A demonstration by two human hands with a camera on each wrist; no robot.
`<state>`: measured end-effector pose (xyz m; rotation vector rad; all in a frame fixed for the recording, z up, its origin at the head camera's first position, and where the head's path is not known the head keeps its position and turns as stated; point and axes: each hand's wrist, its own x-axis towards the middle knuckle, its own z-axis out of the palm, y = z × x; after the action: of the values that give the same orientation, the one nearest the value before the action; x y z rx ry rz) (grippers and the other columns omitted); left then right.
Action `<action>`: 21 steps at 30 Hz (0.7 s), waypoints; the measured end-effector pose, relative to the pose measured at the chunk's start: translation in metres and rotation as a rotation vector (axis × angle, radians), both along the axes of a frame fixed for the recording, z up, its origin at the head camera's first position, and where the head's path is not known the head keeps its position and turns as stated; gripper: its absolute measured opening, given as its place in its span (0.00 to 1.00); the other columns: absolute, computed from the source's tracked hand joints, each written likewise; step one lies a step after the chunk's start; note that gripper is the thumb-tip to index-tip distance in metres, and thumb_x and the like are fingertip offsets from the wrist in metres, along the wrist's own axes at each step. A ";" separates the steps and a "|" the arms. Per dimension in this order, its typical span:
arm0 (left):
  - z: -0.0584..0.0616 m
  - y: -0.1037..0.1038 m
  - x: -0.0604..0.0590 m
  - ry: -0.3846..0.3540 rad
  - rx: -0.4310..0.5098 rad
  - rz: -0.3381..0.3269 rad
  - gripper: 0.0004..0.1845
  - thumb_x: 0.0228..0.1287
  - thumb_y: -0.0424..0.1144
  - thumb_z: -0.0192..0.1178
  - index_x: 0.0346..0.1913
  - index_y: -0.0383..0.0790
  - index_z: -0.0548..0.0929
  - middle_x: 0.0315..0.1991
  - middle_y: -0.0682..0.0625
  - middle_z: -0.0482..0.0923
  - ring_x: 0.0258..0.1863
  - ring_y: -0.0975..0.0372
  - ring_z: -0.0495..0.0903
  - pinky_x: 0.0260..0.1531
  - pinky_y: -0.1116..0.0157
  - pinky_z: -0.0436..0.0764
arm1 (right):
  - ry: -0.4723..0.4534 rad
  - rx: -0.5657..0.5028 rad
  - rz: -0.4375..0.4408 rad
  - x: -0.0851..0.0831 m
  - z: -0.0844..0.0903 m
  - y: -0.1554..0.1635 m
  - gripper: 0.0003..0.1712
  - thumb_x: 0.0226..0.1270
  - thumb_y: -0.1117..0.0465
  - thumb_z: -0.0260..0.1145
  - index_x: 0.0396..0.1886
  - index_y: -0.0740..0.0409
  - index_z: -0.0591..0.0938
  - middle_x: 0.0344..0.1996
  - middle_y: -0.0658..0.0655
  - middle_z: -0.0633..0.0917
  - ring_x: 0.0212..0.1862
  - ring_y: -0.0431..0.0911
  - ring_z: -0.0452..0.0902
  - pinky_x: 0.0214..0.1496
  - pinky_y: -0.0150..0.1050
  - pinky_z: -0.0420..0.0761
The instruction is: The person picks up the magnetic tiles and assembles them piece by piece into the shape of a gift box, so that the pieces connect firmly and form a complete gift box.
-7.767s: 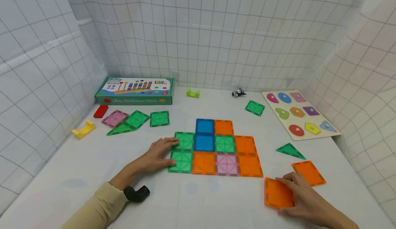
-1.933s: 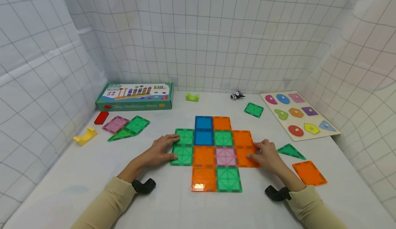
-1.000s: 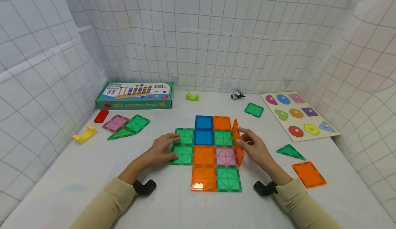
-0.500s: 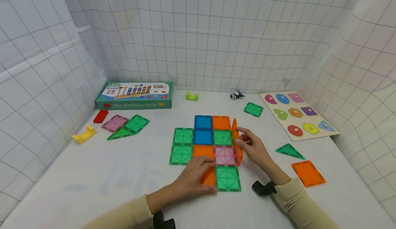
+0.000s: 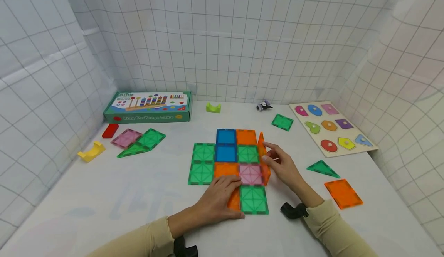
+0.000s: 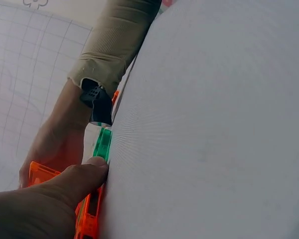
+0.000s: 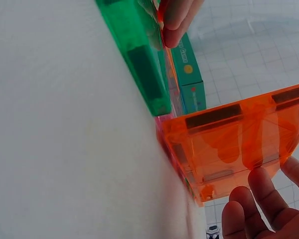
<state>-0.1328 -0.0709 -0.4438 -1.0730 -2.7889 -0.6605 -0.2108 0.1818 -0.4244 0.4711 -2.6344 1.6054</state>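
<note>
Flat on the table lies a patch of see-through magnetic tiles: green squares (image 5: 202, 162) on the left, blue squares (image 5: 226, 153) at the back, and a pink square (image 5: 250, 174). My left hand (image 5: 216, 201) spreads over the front orange tile (image 5: 234, 199), its thumb by the near edge next to a green square (image 5: 254, 200). In the left wrist view the thumb (image 6: 92, 172) touches the tile edges. At the patch's right side my right hand (image 5: 282, 164) pinches two joined orange tiles (image 5: 263, 164), which stand on edge. Its fingers (image 7: 264, 191) lie along their outer face.
A loose orange tile (image 5: 343, 194) and a green triangle (image 5: 322, 168) lie at right, near a shape puzzle board (image 5: 333, 133). At back left is a ring game box (image 5: 147, 110), with pink and green tiles (image 5: 150, 138) before it. A yellow piece (image 5: 91, 152) lies far left.
An orange and a green square joined the patch's front. My right hand has tipped the two right orange tiles up. My left hand moved from the left green squares to the front orange tile.
</note>
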 end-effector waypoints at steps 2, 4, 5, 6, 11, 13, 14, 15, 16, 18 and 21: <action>0.003 0.000 0.000 -0.023 0.012 -0.008 0.43 0.53 0.64 0.65 0.65 0.39 0.73 0.65 0.49 0.68 0.63 0.57 0.65 0.64 0.55 0.61 | 0.002 0.001 -0.002 0.000 0.000 0.000 0.28 0.71 0.52 0.61 0.68 0.51 0.70 0.40 0.58 0.76 0.41 0.51 0.71 0.44 0.37 0.74; 0.009 -0.001 -0.001 -0.065 0.029 -0.009 0.40 0.55 0.63 0.64 0.63 0.39 0.75 0.64 0.49 0.70 0.63 0.57 0.67 0.63 0.55 0.64 | 0.005 0.001 -0.004 -0.001 0.000 0.000 0.28 0.71 0.52 0.61 0.68 0.51 0.70 0.40 0.58 0.76 0.41 0.51 0.71 0.44 0.37 0.74; 0.012 -0.001 -0.003 -0.094 0.040 -0.009 0.38 0.56 0.62 0.64 0.62 0.40 0.76 0.63 0.49 0.72 0.62 0.57 0.69 0.61 0.55 0.67 | 0.007 0.000 -0.004 -0.001 0.000 0.000 0.28 0.71 0.52 0.61 0.68 0.51 0.70 0.40 0.58 0.76 0.40 0.51 0.71 0.44 0.37 0.74; 0.016 -0.001 -0.005 -0.134 0.057 -0.010 0.35 0.57 0.62 0.63 0.61 0.40 0.78 0.59 0.50 0.75 0.58 0.58 0.72 0.57 0.57 0.71 | 0.008 0.001 -0.003 -0.002 0.000 0.000 0.28 0.71 0.52 0.61 0.68 0.51 0.70 0.40 0.58 0.76 0.40 0.51 0.72 0.44 0.37 0.74; 0.035 -0.003 -0.019 -0.284 0.127 -0.006 0.25 0.60 0.59 0.63 0.48 0.41 0.86 0.32 0.57 0.82 0.31 0.66 0.76 0.29 0.69 0.75 | 0.004 -0.004 0.006 -0.001 0.001 0.000 0.28 0.71 0.52 0.61 0.68 0.51 0.69 0.41 0.58 0.76 0.41 0.51 0.72 0.43 0.38 0.74; 0.041 -0.004 -0.025 -0.288 0.143 0.000 0.23 0.61 0.58 0.62 0.43 0.40 0.88 0.22 0.59 0.79 0.24 0.68 0.72 0.23 0.71 0.71 | -0.001 -0.009 0.011 -0.001 0.001 -0.001 0.28 0.71 0.52 0.61 0.68 0.51 0.69 0.41 0.58 0.76 0.41 0.52 0.72 0.43 0.38 0.75; 0.043 -0.004 -0.028 -0.274 0.149 0.008 0.22 0.61 0.57 0.62 0.41 0.40 0.89 0.19 0.61 0.76 0.22 0.69 0.71 0.21 0.71 0.69 | -0.001 -0.012 0.014 0.000 0.001 -0.001 0.28 0.71 0.52 0.61 0.68 0.51 0.70 0.41 0.58 0.76 0.42 0.52 0.72 0.44 0.38 0.75; 0.045 -0.004 -0.030 -0.253 0.158 0.010 0.21 0.62 0.56 0.62 0.36 0.41 0.90 0.15 0.61 0.73 0.19 0.69 0.70 0.19 0.71 0.67 | 0.000 -0.017 0.015 0.000 0.001 -0.001 0.27 0.71 0.53 0.61 0.68 0.51 0.70 0.41 0.58 0.76 0.42 0.52 0.72 0.44 0.37 0.75; 0.046 -0.004 -0.033 -0.228 0.161 0.019 0.20 0.63 0.56 0.61 0.31 0.41 0.90 0.11 0.62 0.69 0.16 0.68 0.68 0.18 0.71 0.64 | 0.004 -0.020 0.018 0.000 0.001 -0.001 0.27 0.71 0.53 0.60 0.68 0.51 0.70 0.41 0.58 0.76 0.42 0.52 0.72 0.44 0.37 0.75; 0.046 -0.004 -0.037 -0.188 0.179 0.033 0.22 0.64 0.54 0.61 0.20 0.42 0.86 0.08 0.62 0.60 0.12 0.67 0.64 0.15 0.70 0.59 | 0.009 -0.029 0.020 0.001 0.000 -0.001 0.27 0.71 0.55 0.60 0.68 0.51 0.70 0.40 0.59 0.76 0.41 0.52 0.72 0.43 0.37 0.75; 0.045 -0.005 -0.040 -0.148 0.203 0.048 0.27 0.64 0.54 0.61 0.09 0.47 0.74 0.06 0.63 0.54 0.08 0.67 0.60 0.14 0.70 0.56 | 0.006 -0.036 0.020 0.001 -0.001 -0.001 0.27 0.72 0.58 0.60 0.69 0.51 0.69 0.40 0.59 0.76 0.40 0.52 0.71 0.40 0.36 0.74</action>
<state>-0.1732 -0.0759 -0.3988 -0.9511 -2.7802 -1.0310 -0.2096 0.1806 -0.4255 0.5012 -2.6003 1.6515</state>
